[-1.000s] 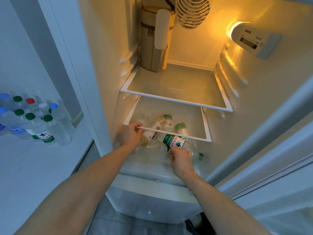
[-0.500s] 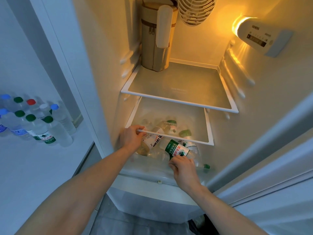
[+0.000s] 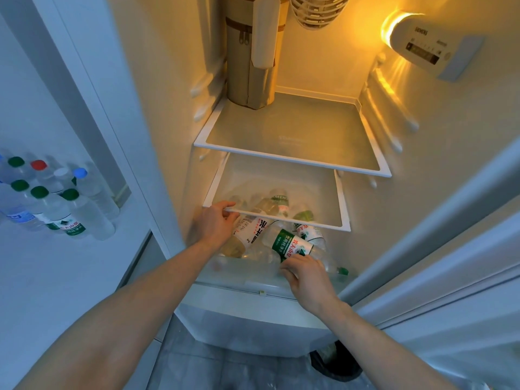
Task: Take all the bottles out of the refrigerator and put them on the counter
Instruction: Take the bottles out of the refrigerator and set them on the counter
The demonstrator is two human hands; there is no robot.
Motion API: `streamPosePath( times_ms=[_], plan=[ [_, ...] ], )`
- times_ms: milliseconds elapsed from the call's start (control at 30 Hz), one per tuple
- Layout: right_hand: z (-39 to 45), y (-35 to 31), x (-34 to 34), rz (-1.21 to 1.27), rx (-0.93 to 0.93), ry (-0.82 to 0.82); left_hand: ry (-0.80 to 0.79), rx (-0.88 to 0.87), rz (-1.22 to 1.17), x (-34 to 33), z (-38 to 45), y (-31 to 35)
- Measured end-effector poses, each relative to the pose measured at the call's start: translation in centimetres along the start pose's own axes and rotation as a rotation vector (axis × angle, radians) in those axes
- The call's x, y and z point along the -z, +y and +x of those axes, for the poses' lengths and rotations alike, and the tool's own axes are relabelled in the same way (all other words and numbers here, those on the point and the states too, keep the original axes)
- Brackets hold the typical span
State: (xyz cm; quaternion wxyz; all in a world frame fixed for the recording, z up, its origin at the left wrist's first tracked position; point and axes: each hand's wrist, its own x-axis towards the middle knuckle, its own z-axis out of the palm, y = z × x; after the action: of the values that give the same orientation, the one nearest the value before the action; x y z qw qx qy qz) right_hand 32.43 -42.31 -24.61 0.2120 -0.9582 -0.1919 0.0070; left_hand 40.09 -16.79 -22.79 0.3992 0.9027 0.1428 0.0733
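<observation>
Bottles (image 3: pixel 270 235) are lying jumbled on their sides in the clear drawer (image 3: pixel 253 282) at the bottom of the refrigerator (image 3: pixel 422 192), under the lower glass shelf (image 3: pixel 344 209). One green-labelled bottle (image 3: pixel 292 244) is lying on top of the heap, tilted toward the front. The right hand (image 3: pixel 305 275) is reaching into the drawer, its fingers curling against the near end of that bottle; whether they are fully closing round it cannot be told. The left hand (image 3: pixel 215 223) is gripping the front rim of the lower shelf, fingers hooking over the white edge and thumb underneath. Beside it a bottle with a white label and yellowish contents (image 3: pixel 247 235) is lying just under the shelf edge. Above, the upper glass shelf (image 3: pixel 292 159) is carrying only a tan zipped bag (image 3: pixel 247 52) standing upright at the back left. A lamp and control panel (image 3: pixel 416 43) are glowing on the right wall. Off to the left, a cluster of upright bottles with green, red, white and blue caps (image 3: pixel 53 201) is standing on the white counter (image 3: pixel 56 277).
</observation>
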Motion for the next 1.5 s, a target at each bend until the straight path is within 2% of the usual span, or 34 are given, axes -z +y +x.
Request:
streamPosePath(
  times_ms=[100, 200, 300, 400, 500, 600, 700, 800, 967, 1067, 1233, 1400, 1500],
  plan=[
    [-0.3, -0.3, 1.6, 0.051, -0.069, 0.024, -0.056, 0.012, -0.025, 0.1, -0.4, 0.0],
    [0.3, 1.1, 4.1, 0.051, -0.225, 0.092, -0.144, -0.009, 0.037, 0.8, -1.6, -0.1],
    [1.7, 3.0, 6.1, -0.061, -0.442, -0.116, -0.154, -0.071, 0.371, 2.2, -3.6, -0.3],
    [3.1, 3.3, 7.5, 0.055, -0.611, -0.372, -0.346, -0.007, 0.638, 3.3, -4.7, 0.2],
    [4.1, 3.0, 8.2, 0.052, -0.637, -0.501, -0.48, 0.05, 0.744, 3.6, -4.1, 1.9],
    [4.2, 2.9, 8.2, 0.08, -0.607, -0.512, -0.554, 0.06, 0.778, 3.3, -3.4, 3.3],
    [3.8, 3.1, 7.4, 0.161, -0.591, -0.487, -0.63, 0.242, 0.588, 3.0, -3.1, 3.3],
    [3.3, 3.6, 7.1, 0.184, -0.59, -0.448, -0.662, 0.265, 0.557, 3.2, -3.0, 3.3],
    [2.6, 4.0, 7.1, 0.22, -0.574, -0.336, -0.626, 0.099, 0.732, 4.2, -3.4, 2.2],
    [2.5, 4.1, 7.1, 0.208, -0.556, -0.28, -0.515, 0.026, 0.751, 5.4, -3.9, 2.1],
    [1.8, 4.0, 7.5, 0.187, -0.541, -0.224, -0.369, -0.067, 0.626, 7.0, -5.2, 3.1],
    [0.3, 4.3, 7.6, 0.148, -0.536, -0.144, -0.121, -0.189, 0.469, 8.1, -7.3, 6.0],
    [-0.2, 3.6, 7.6, 0.161, -0.51, -0.082, -0.007, -0.205, 0.444, 8.6, -8.4, 7.6]
  ],
)
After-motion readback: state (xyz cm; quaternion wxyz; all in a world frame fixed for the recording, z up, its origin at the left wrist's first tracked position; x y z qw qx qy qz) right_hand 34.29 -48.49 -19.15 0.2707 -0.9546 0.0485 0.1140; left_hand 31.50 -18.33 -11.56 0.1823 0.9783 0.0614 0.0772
